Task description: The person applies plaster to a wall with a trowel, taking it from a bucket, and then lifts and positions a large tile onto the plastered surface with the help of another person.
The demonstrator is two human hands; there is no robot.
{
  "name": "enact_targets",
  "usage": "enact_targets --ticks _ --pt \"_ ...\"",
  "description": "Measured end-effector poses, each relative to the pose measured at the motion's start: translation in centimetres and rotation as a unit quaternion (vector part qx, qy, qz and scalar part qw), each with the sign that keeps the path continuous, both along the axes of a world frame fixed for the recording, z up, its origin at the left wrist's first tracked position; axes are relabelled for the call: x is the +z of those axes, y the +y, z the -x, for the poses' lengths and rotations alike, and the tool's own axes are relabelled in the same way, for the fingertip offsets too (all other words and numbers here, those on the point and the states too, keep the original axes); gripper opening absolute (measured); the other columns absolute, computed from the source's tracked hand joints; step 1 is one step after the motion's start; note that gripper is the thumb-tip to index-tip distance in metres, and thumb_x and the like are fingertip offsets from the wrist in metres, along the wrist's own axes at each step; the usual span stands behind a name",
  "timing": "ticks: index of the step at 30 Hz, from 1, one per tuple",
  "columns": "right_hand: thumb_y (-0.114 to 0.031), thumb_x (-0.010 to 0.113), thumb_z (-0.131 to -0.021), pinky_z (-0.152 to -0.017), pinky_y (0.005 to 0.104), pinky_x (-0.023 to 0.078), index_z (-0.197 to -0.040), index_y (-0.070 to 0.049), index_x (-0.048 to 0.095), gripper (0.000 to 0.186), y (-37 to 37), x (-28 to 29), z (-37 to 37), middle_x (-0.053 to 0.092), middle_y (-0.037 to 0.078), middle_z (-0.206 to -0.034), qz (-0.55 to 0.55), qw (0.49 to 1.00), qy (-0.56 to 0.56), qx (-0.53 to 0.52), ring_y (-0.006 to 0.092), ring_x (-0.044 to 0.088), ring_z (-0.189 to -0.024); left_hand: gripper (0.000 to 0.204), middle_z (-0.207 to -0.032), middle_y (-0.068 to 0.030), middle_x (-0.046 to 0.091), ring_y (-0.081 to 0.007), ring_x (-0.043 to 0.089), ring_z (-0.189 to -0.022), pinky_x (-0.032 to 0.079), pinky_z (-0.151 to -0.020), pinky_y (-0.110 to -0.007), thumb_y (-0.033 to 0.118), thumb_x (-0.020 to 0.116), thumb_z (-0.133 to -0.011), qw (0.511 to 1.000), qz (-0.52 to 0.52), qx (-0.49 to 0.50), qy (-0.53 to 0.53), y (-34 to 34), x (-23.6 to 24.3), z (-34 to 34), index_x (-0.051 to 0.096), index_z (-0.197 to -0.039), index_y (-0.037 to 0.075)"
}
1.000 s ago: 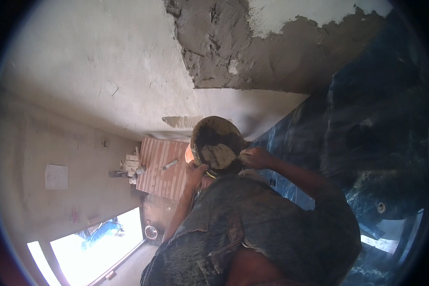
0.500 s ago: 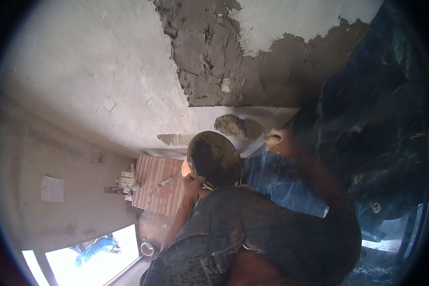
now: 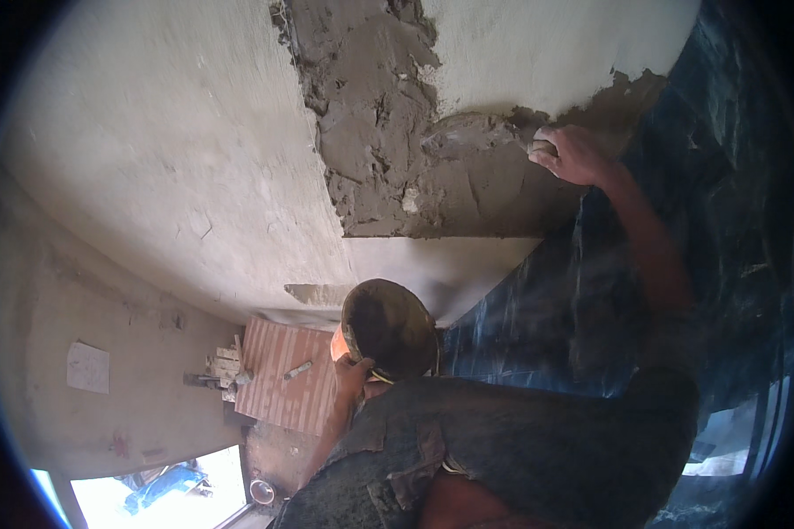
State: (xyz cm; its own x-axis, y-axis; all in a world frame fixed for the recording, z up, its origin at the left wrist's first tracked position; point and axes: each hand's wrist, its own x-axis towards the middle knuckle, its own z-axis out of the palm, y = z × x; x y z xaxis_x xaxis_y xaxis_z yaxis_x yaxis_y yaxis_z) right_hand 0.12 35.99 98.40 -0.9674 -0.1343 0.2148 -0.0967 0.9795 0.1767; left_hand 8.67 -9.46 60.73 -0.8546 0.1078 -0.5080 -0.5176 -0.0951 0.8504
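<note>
My right hand (image 3: pixel 578 154) grips the handle of a trowel (image 3: pixel 543 146) up against the wall. Its blade is hard to tell apart from the wet mortar (image 3: pixel 370 132), a brown-grey band with a rough, lumpy surface. Down by my body, my left hand (image 3: pixel 351 377) is closed on the rim of an orange bucket (image 3: pixel 337 342). The bucket is tilted, its rim is smeared, and its inside is dark, so how much it holds is hard to see.
Dark blue plastic sheeting (image 3: pixel 538 326) hangs on the right. Bare pale wall (image 3: pixel 168 132) spreads to the left of the mortar. Beyond the bucket lie striped reddish hollow blocks (image 3: pixel 273 388) with a small tool (image 3: pixel 297 370) on top. A bright opening (image 3: pixel 159 494) is at lower left.
My right hand has risen from beside the bucket to the wall with the trowel, and its load of mortar now lies against the wet band. The left hand still holds the bucket.
</note>
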Motion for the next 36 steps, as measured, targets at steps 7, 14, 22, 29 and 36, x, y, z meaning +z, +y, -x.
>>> enact_targets --ticks 7,14,22,29,36 --pt "-0.039 0.061 -0.088 -0.077 0.0483 0.049 -0.103 -0.001 0.064 0.041 -0.8 5.1 -0.6 0.066 0.021 -0.084 -0.128 0.990 -0.006 -0.054 0.0398 0.063 -0.083 0.024 -0.078 -0.0092 0.066 -0.0149 0.062 -0.065 0.050 -0.060 -0.027 0.003 0.069 -0.069 0.999 -0.009 -0.008 0.035 -0.1 -3.9 0.4 0.062 -0.090 -0.007" --pt "-0.043 0.066 -0.084 -0.076 0.0474 0.050 -0.103 -0.002 0.065 0.045 1.2 9.7 -4.9 0.066 0.020 -0.086 -0.145 0.985 0.072 -0.064 0.0390 0.064 -0.083 0.026 -0.087 -0.0134 0.067 -0.0182 0.065 -0.074 0.052 -0.064 -0.031 0.001 0.064 -0.072 1.000 0.020 -0.022 -0.009 0.2 -2.0 0.0 0.061 -0.096 -0.007" --pt "-0.047 0.065 -0.084 -0.072 0.0456 0.052 -0.100 -0.003 0.063 0.047 -3.2 1.6 -2.7 0.067 0.016 -0.089 -0.085 0.990 0.101 -0.045 0.0368 0.066 -0.082 0.023 -0.090 -0.0153 0.064 -0.0253 0.066 -0.073 0.060 -0.064 -0.041 0.004 0.065 -0.075 0.996 0.046 -0.074 -0.005 0.4 -2.8 0.9 0.057 -0.096 -0.005" --pt "-0.050 0.060 -0.087 -0.073 0.0450 0.053 -0.110 -0.004 0.063 0.051 -3.1 5.4 0.5 0.068 0.017 -0.095 -0.159 0.974 0.130 -0.092 0.0358 0.066 -0.086 0.026 -0.088 -0.0146 0.060 -0.0243 0.065 -0.071 0.062 -0.058 -0.043 -0.001 0.062 -0.072 0.996 -0.042 -0.019 -0.070 1.8 2.8 -0.2 0.054 -0.095 -0.008" --pt "-0.043 0.059 -0.089 -0.077 0.0454 0.051 -0.110 -0.002 0.062 0.046 1.2 8.4 -2.2 0.067 0.019 -0.096 -0.100 0.958 0.247 -0.104 0.0397 0.065 -0.088 0.022 -0.080 -0.0097 0.061 -0.0181 0.062 -0.066 0.055 -0.055 -0.031 0.000 0.065 -0.071 0.999 -0.008 -0.022 -0.044 1.6 1.3 -0.1 0.057 -0.091 -0.007"
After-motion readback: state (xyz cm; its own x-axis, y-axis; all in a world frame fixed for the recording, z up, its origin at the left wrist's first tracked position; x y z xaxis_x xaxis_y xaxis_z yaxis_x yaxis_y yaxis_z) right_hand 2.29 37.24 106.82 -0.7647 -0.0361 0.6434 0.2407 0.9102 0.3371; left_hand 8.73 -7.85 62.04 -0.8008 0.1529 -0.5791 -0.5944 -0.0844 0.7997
